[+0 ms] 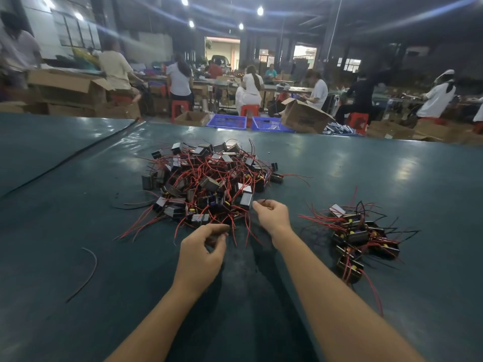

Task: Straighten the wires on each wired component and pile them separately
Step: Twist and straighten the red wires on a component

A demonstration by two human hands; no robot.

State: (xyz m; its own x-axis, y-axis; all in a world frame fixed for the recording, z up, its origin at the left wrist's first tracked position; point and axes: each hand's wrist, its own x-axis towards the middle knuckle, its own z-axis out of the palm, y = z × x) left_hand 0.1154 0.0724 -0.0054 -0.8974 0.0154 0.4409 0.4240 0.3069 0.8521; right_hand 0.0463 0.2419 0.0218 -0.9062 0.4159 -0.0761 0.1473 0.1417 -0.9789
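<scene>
Wired components (206,184) heaped on table (78,205) centre, smaller pile (363,239) to the right.
Right hand (271,215) pinches a thin wire (262,201); left hand (202,246) curled at heap edge, grip unclear. Glossy dark-green surface, busy workshop behind.

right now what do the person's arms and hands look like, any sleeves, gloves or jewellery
The left forearm and right forearm are bare as far as the picture's bottom edge; no sleeve shows. The left hand and right hand wear no gloves. No watch, bracelet or ring is visible on the sides facing the camera.
</scene>
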